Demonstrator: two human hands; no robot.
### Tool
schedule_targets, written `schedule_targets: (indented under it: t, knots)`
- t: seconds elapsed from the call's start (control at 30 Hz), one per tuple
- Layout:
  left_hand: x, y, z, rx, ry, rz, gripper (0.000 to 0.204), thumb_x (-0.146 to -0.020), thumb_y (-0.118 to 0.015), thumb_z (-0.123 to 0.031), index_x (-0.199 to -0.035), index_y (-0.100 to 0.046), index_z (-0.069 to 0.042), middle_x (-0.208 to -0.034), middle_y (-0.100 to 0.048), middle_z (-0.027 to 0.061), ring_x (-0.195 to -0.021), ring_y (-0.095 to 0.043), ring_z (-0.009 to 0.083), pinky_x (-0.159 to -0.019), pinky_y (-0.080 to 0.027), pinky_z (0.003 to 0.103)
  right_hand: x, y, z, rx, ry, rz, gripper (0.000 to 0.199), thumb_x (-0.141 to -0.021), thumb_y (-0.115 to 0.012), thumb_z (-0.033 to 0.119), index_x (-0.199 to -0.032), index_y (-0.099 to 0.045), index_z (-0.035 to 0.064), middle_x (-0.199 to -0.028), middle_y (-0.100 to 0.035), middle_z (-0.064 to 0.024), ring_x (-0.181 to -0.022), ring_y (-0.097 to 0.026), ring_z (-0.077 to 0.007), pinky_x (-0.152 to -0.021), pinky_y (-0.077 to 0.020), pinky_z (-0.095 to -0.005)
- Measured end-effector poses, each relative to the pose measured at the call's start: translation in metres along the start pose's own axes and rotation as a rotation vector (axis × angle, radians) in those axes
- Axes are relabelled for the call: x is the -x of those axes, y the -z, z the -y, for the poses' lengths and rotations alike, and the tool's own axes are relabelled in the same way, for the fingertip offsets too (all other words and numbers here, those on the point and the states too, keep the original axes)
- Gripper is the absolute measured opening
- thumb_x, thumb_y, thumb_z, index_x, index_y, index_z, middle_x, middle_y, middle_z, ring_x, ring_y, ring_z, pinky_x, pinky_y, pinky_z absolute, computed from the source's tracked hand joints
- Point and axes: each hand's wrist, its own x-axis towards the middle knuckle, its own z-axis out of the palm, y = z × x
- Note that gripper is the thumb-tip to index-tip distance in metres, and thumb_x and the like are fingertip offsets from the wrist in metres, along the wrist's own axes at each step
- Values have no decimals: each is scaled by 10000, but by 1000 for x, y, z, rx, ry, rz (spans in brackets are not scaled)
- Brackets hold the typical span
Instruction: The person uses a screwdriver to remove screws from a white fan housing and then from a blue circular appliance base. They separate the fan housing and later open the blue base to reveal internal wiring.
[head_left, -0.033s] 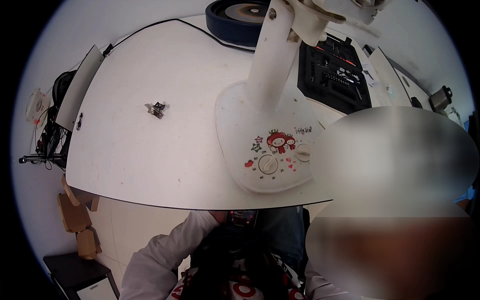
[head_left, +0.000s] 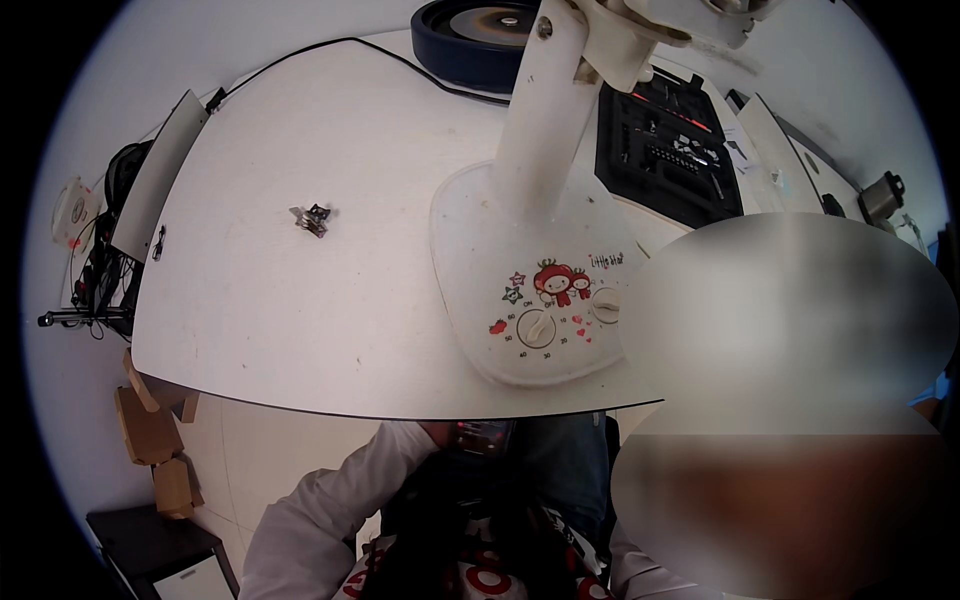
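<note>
Low in the head view, my left hand [head_left: 437, 432] shows only in part below the table's front edge. It is closed on a phone [head_left: 482, 437] with a lit screen, held over my lap. Most of its fingers are hidden. My right sleeve [head_left: 645, 572] shows at the bottom, but the right hand is out of sight. On the table stands a white appliance stand [head_left: 470, 270] with two knobs, red cartoon figures and a thick upright column [head_left: 545, 120]. Left of it lies a small clump of metal parts [head_left: 313, 219].
An open black tool case [head_left: 665, 150] with bits lies right of the column. Behind stands a dark blue round thing with a metal disc [head_left: 470, 45]. A black cable [head_left: 300, 55] runs along the back. Cardboard boxes [head_left: 150, 425] are at the left. Blurred patches cover the right.
The phone has tilted slightly and its screen looks different. The table items have not moved.
</note>
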Motion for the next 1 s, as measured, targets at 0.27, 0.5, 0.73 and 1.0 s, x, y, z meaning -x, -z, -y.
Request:
schedule_targets:
  t: [0.27,0.5,0.73,1.0]
  knots:
    - [-2,11,4,36,105,103,445,-941,-453,-333,-1263,-453,-26,-1217,-545,114,-1040,-576,232,-872,-505,363,0,3,1,-30,-2,1,376,-855,-493,302,-1016,-451,-35,-980,-377,-132,-772,-366,-129,-604,-328,-243]
    - [4,21,9,73,176,182,455,-933,-467,-346,-1258,-460,-27,-1203,-554,112,-1017,-586,230,-852,-512,361,-1,10,3,-80,-10,1,369,-854,-492,300,-1014,-452,-30,-982,-376,-130,-774,-365,-129,-604,-323,-244]
    - [41,30,-7,-315,247,-82,473,-910,-506,-369,-1236,-482,-28,-1135,-582,109,-926,-613,218,-771,-528,343,7,10,-8,-215,-74,15,363,-853,-492,298,-1012,-453,-26,-984,-375,-127,-775,-364,-129,-604,-319,-245]
    - [168,-21,-21,-1206,544,-152,728,-851,-464,-324,-1467,-96,-203,-1332,-429,253,-1125,-523,335,-760,-503,355,14,28,-26,-410,-144,23,356,-852,-492,296,-1010,-455,-21,-985,-374,-124,-777,-363,-129,-603,-314,-245]
